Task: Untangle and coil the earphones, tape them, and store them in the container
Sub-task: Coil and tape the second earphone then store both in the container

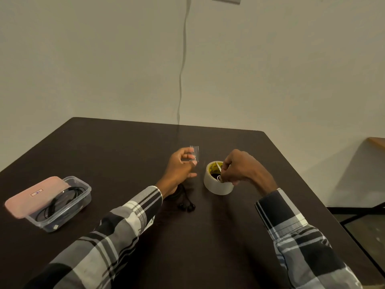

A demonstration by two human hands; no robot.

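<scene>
My left hand [180, 167] pinches a short strip of clear tape [195, 153] between thumb and fingers, raised above the table. Black earphones [186, 203] lie on the dark table [218, 236] just under my left wrist, the buds toward me and the coil partly hidden by the wrist. My right hand [239, 168] rests on the white tape roll [216, 178] and grips a small pale tool at the roll's core; I cannot tell what the tool is. A clear plastic container [82, 198] at the left holds other black cables.
A pink lid [31, 197] lies across the container's left half. The table's far edge meets a pale wall with a cable [180, 80] hanging down. The table's right edge drops to the floor, where a wooden piece [377, 141] stands.
</scene>
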